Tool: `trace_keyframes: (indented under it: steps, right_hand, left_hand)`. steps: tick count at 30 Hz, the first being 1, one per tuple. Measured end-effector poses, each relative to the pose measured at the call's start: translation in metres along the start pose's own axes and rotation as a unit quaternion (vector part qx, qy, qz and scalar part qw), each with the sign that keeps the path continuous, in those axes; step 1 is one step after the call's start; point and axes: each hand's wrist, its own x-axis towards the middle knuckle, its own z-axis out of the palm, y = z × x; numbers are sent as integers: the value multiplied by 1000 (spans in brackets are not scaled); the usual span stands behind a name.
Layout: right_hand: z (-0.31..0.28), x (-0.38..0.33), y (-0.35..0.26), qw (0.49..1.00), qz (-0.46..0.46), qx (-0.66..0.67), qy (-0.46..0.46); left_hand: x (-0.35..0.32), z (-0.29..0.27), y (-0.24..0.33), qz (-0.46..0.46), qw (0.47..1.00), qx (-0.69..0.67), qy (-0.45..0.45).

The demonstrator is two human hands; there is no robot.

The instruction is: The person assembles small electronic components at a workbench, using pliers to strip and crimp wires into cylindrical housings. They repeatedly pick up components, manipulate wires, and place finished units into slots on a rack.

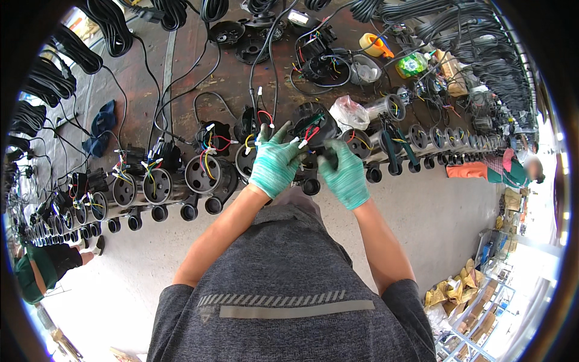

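My left hand, in a teal glove with darkened fingertips, reaches over the table edge with its fingers spread among wires and white connectors. Just ahead of both hands lies a black round housing, its open side showing red wires that end in a white connector. My right hand, gloved alike, is closed at the near side of this housing, fingers curled inward; what they hold is hidden. A metal cylinder with a dark end plate sits partly behind my left hand, yellow wire coming out of it.
Metal cylinders with wires line the table's near edge both ways. Green-handled pliers and a plastic bag lie right of my hands. Farther back are orange tape, a green bottle and coiled black cables. Other people stand at either side.
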Motion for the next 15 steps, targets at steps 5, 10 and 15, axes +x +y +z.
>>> trace_keyframes:
  steps: [5,10,15]
  right_hand:
    - [6,8,15,952,-218,-212,28]
    - [4,12,7,945,-231,-232,10]
    - [3,17,5,934,-246,-260,-21]
  left_hand:
    - [-1,0,-3,8,1000,4,2]
    - [-1,-4,-3,13,1000,0,-2]
    - [-1,-2,-4,15,1000,0,3]
